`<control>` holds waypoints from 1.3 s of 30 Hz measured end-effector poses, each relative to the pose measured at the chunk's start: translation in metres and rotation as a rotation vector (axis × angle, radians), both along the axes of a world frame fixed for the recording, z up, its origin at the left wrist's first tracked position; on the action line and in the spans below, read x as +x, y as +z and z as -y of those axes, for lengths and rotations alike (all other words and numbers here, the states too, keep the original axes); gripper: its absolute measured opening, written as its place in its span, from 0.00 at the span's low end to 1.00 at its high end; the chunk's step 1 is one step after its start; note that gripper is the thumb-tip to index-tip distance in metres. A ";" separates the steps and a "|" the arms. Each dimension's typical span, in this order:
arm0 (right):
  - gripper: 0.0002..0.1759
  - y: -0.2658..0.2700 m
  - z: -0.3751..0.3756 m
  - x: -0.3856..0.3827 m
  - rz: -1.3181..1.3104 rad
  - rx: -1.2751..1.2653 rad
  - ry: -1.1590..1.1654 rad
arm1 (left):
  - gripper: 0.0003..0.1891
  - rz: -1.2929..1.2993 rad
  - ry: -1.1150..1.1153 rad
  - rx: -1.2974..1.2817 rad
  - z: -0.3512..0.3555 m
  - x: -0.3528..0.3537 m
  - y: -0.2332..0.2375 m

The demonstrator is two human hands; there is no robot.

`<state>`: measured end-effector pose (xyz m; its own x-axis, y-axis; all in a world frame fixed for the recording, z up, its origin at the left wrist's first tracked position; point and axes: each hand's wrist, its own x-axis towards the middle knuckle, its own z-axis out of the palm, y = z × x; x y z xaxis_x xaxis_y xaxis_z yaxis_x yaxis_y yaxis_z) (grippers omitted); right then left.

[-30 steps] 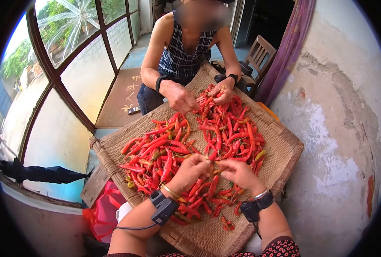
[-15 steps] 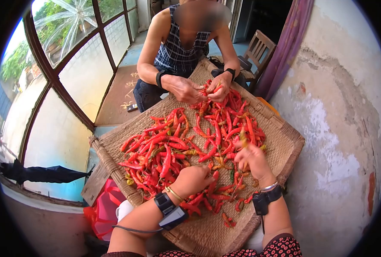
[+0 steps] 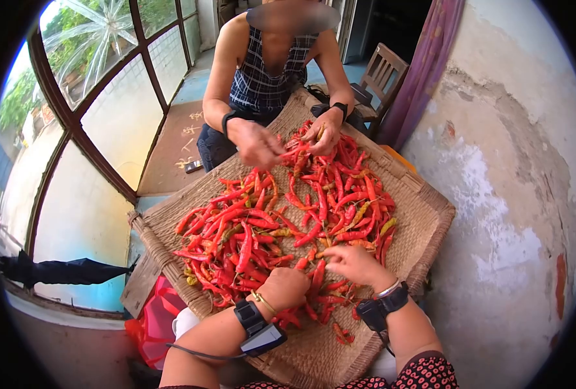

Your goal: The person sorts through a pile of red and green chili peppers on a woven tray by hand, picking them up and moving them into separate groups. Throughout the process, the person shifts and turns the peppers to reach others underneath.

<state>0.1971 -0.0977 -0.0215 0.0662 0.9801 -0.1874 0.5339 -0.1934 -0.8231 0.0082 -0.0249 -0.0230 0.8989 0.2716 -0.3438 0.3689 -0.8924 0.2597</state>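
Observation:
Red chili peppers (image 3: 246, 246) lie heaped on a woven tray (image 3: 424, 217). My left hand (image 3: 285, 289) is at the heap's near edge, back up and fingers curled under. What those fingers hold, if anything, is hidden. To its right my right hand (image 3: 360, 264) hovers low over the peppers, thumb and forefinger apart and pointing left towards small orange ones. A yellow-green chili pepper (image 3: 388, 226) rests on the pile beyond it. Both wrists carry black strapped devices.
Across the tray sits a person (image 3: 268, 78), whose hands (image 3: 257, 144) are at the far peppers. Windows and a black umbrella (image 3: 74, 270) are at left, with a pink-red bag (image 3: 158, 324) below. A plaster wall (image 3: 495, 194) is at right, a wooden chair (image 3: 382, 74) behind.
My right hand has moved left and nearer to me, away from a yellowish pepper at its fingertips. My left hand has drawn back slightly. The other person's hands have moved apart.

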 end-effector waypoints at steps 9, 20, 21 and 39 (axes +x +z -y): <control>0.22 0.000 0.001 -0.008 0.123 -0.152 0.376 | 0.13 0.007 -0.040 -0.073 -0.006 -0.008 0.002; 0.21 -0.018 0.007 -0.003 0.159 -0.095 0.528 | 0.10 0.260 0.078 -0.063 -0.013 -0.003 0.000; 0.19 -0.007 0.005 -0.007 0.096 -0.150 0.478 | 0.09 0.399 0.160 -0.156 -0.016 -0.002 -0.006; 0.24 0.019 -0.012 0.007 -0.557 0.167 -0.336 | 0.14 0.726 0.410 -0.206 -0.035 0.010 -0.022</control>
